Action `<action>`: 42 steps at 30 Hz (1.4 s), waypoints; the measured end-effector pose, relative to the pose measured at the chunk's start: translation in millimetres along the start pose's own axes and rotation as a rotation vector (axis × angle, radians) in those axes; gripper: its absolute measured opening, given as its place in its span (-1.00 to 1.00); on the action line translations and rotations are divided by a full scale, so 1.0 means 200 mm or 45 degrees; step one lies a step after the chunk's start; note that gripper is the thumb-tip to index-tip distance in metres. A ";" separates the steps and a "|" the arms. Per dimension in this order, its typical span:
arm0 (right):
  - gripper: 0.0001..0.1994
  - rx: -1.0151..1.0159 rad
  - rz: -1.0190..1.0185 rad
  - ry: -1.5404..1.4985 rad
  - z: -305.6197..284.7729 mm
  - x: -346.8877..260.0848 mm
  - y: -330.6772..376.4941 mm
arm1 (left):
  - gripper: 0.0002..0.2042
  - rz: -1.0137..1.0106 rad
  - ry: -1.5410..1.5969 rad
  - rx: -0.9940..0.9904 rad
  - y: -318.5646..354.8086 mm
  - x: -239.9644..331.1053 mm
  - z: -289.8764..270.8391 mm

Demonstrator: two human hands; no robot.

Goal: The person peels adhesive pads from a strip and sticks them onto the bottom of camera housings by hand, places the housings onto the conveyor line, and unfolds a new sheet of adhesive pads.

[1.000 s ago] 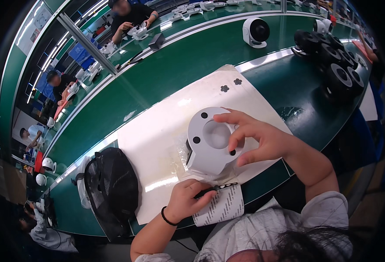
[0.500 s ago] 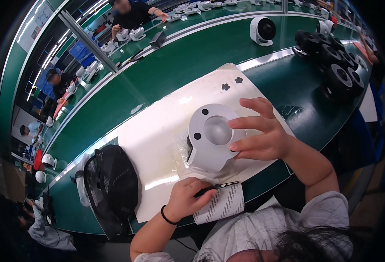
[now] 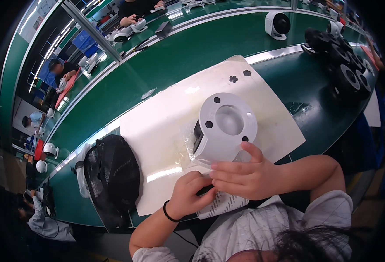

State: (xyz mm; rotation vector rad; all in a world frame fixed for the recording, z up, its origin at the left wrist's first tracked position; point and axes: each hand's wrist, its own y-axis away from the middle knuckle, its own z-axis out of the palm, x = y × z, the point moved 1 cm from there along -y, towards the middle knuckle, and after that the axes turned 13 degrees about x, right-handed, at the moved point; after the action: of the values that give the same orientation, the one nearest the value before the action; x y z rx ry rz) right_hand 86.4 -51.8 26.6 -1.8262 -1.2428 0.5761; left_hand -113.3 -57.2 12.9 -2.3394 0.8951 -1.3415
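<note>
A white rounded device (image 3: 221, 146) lies with its ring-shaped base facing up, a round hollow in the middle. Three black round pads (image 3: 209, 124) sit on the ring, and one small pale spot on its right side has no black pad. Close to my body, my left hand (image 3: 188, 195) pinches a black strip (image 3: 204, 190), mostly hidden by fingers. My right hand (image 3: 242, 178) meets it there, fingertips closed against the strip's far end; whatever they pinch is hidden. A sheet of printed paper (image 3: 223, 205) hangs under both hands.
The device rests on a white mat (image 3: 157, 131) over the green table. Left lies a black mesh bag (image 3: 114, 179); two black flower-shaped pieces (image 3: 233, 79) lie at the mat's far edge. Black-and-white round units (image 3: 347, 78) cluster far right, near a standing white camera-like device (image 3: 277, 25). People work beyond.
My right hand has left the device's ring and come down to my left hand at the black strip. The lower-right black pad now shows uncovered. The whole view has shifted slightly.
</note>
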 end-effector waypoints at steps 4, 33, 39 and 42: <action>-0.97 0.095 0.071 -0.014 -0.01 0.00 0.00 | -0.81 0.092 -0.021 0.054 -0.01 0.03 -0.01; -0.82 0.214 0.783 -0.435 -0.17 0.46 0.01 | -0.82 0.002 0.000 0.005 0.00 0.00 0.01; -0.69 0.104 0.264 0.115 -0.21 0.45 0.01 | -0.83 -0.036 -0.008 -0.011 0.00 0.00 0.01; -0.68 0.160 0.161 0.197 -0.20 0.43 0.00 | -0.83 -0.059 -0.022 -0.018 0.00 0.01 0.01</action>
State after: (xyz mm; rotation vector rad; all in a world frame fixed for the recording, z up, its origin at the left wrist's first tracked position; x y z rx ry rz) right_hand 151.9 11.7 55.4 -1.8154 -0.9729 0.5579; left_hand -111.5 -57.5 13.6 -2.3928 0.8524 -1.3348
